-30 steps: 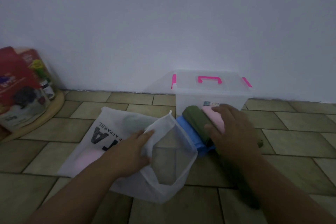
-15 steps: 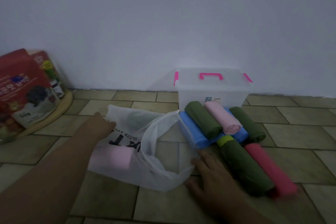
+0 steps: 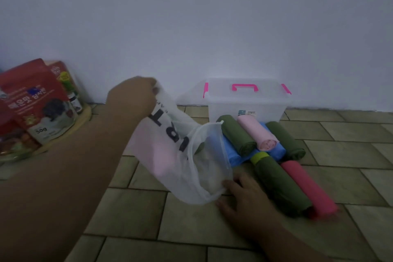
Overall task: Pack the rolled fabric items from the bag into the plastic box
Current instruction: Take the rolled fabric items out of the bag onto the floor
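Note:
My left hand (image 3: 131, 97) grips the closed end of the white mesh bag (image 3: 180, 155) and holds it lifted and tilted, mouth down toward the floor. A pale pink roll (image 3: 161, 155) and a green one show through the bag. My right hand (image 3: 240, 195) rests on the tiles at the bag's mouth, fingers spread, holding nothing. Several rolled fabric items lie on the floor: green rolls (image 3: 238, 136), a light pink roll (image 3: 257, 134), blue rolls (image 3: 231, 153), a long green roll (image 3: 278, 185) and a dark pink roll (image 3: 306, 187). The clear plastic box (image 3: 246, 104) with pink handle and clips stands shut behind them.
The box stands against a plain white wall. At far left, red snack packets (image 3: 36, 100) and a small jar stand on a round wooden tray (image 3: 83, 117). The floor is olive tile.
My left hand has taken the bag's closed end and raised it, tipping the bag mouth down. My right hand left the pile of rolls and came to the floor by the bag's mouth.

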